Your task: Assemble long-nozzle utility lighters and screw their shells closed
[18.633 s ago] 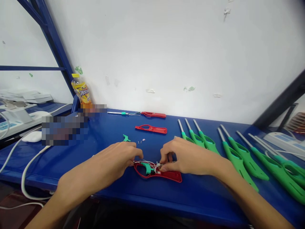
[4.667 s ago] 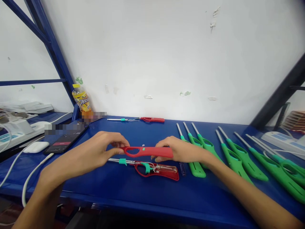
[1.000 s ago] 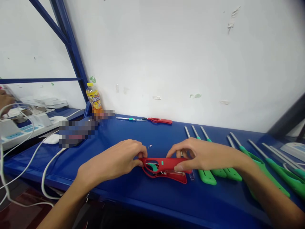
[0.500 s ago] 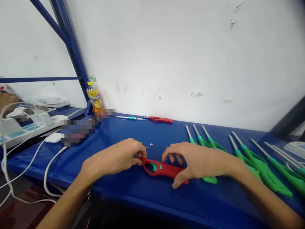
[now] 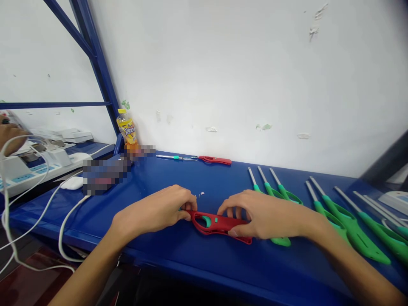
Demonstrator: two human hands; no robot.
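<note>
In the head view a red lighter (image 5: 219, 224) with a green trigger lies on the blue table, its loop towards the left. A gap shows along its near side, with the upper half of the casing slightly raised from the lower half. My left hand (image 5: 170, 206) pinches the lighter's front end, where a bit of teal shows. Over the handle end my right hand (image 5: 251, 214) is closed, thumb on the near side and fingers on the far side. The lighter's inside is hidden.
Several green lighters (image 5: 353, 225) with metal tubes lie at the right. Along the wall is another red lighter (image 5: 215, 160) with its tube apart. A drink bottle (image 5: 128, 131), white cables (image 5: 60, 229) and a power strip (image 5: 41, 170) are at left, where another person's hand (image 5: 12, 136) shows.
My right hand has closed from hovering over the handle to gripping it. The upper casing half has come up a little, opening a gap. My left hand has stayed put.
</note>
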